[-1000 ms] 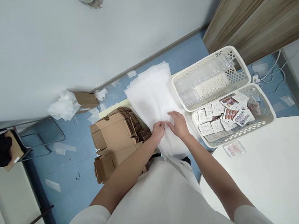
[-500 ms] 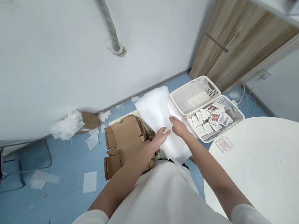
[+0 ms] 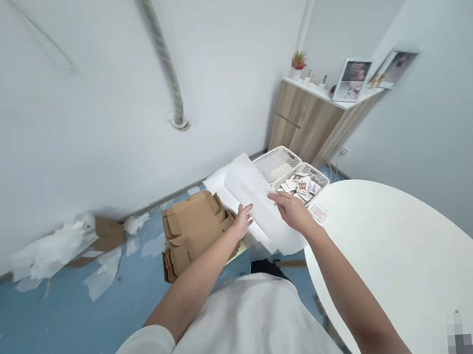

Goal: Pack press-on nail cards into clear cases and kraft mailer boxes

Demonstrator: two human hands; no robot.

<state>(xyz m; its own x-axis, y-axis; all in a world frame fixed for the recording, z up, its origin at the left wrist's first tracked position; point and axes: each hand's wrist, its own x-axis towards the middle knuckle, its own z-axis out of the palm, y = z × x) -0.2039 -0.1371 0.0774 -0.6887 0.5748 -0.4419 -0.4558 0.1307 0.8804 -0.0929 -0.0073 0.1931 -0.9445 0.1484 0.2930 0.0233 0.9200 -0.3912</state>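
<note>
A thin white sheet (image 3: 259,208) is raised at a slant off a stack of similar white sheets (image 3: 219,182). My right hand (image 3: 294,211) lies over the right side of the raised sheet, its fingers closed on it. Beside the sheet's left edge is my left hand (image 3: 242,222), thumb and fingers apart, fingertips close to the sheet. Whether they touch it I cannot tell. Left of that hand lies a pile of flattened brown cardboard boxes (image 3: 197,223).
Two white plastic baskets (image 3: 280,150) stand beyond the sheets, one holding small packs (image 3: 302,185). A round white table (image 3: 389,241) fills the right, with a clear pack (image 3: 318,212) near its edge. Behind is a wooden cabinet (image 3: 309,116). Crumpled white wrapping (image 3: 56,248) litters the left floor.
The top sheet has come up off the stack and shifted right with my right hand. My left hand has moved slightly left. The view has tilted up, showing the cabinet top.
</note>
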